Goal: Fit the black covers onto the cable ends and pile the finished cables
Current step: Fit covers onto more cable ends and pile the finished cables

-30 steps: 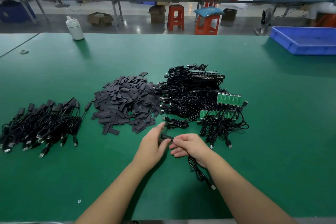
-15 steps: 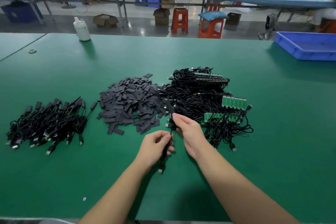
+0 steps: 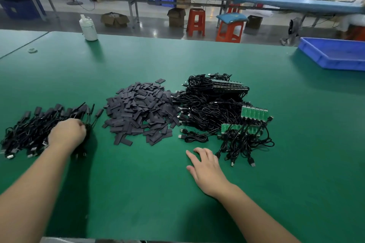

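- The green table fills most of my view, and everything I work with lies on it.
- The tangle of unfinished cables sits right of centre, some ends carrying small green circuit boards; loose plugs trail off its near edge.
- The heap of black covers lies in the middle, touching the left edge of the tangle.
- The pile of finished cables is far to my left, apart from the covers, covered ends pointing away from me and plugs toward me.
- A blue tray stands at the far right edge of the table.
- My left hand is on the right edge of the finished pile, fingers curled down among the cables there; I cannot tell whether they grip one or merely rest on it.
- My right hand lies flat on the bare table, fingers spread and relaxed, holding nothing, just near the plugs at the tangle's front edge.
- A white bottle stands at the far edge of the table.
- A small round thing, too small to identify, lies at far left.
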Motion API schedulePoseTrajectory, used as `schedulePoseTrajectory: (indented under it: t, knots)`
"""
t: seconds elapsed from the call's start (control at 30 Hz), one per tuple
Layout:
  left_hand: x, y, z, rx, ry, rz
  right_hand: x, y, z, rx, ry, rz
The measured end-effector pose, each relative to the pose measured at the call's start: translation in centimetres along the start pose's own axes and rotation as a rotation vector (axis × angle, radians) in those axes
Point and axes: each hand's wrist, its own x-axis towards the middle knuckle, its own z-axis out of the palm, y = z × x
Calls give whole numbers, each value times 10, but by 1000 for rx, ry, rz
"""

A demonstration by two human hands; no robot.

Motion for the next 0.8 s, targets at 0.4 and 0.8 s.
schedulePoseTrajectory:
  t: [0.4, 0.8]
  knots:
    - [-18, 72, -3, -72, 230, 225, 4, 14, -108, -25, 560, -82]
    - [-149, 299, -5, -645, -267, 735, 18, 115, -202, 123, 153, 348]
